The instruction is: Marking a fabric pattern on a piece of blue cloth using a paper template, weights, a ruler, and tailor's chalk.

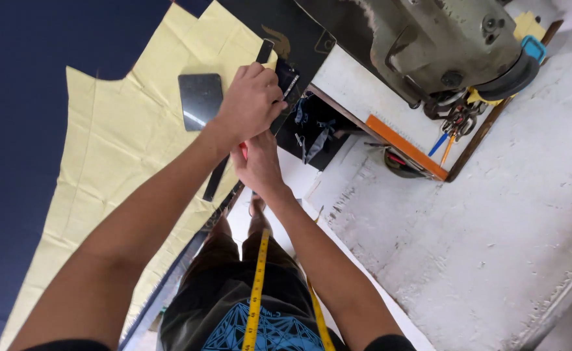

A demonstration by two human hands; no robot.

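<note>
- Head view, looking down past a yellow tape measure [256, 286] hung at the chest, toward both hands meeting at upper centre of the frame.
- Left hand [250, 104] curled closed, fingers wrapped over the upper part of a long black strip [215, 177] running diagonally from top centre down toward the middle; knuckles upward, grip looking firm.
- Right hand [259, 166] just below and touching the left wrist, fingers closed around a small red thing [242, 151]; only a sliver showing, kind impossible to tell.
- Black strip lying partly on yellow pattern paper [110, 149], which spreads over dark blue cloth [19, 130] across the left of the frame.
- Dark rounded-square slab [199, 99] resting on the paper just left of the left hand, glossy, not touching it.
- Old grey-green sewing machine [442, 45] at upper right, on a worn white surface [494, 214] with an orange edge strip [403, 146].
- Judged handling of the strip: thin, narrow, light, probably stiff along its length yet prone to pivot or slide on smooth paper; best pinned flat near the middle, or gripped at the end nearest the fingers, pressing straight down.
- Judged handling of the paper: very light, easily creased or shifted, better held flat under weight than pinched.
</note>
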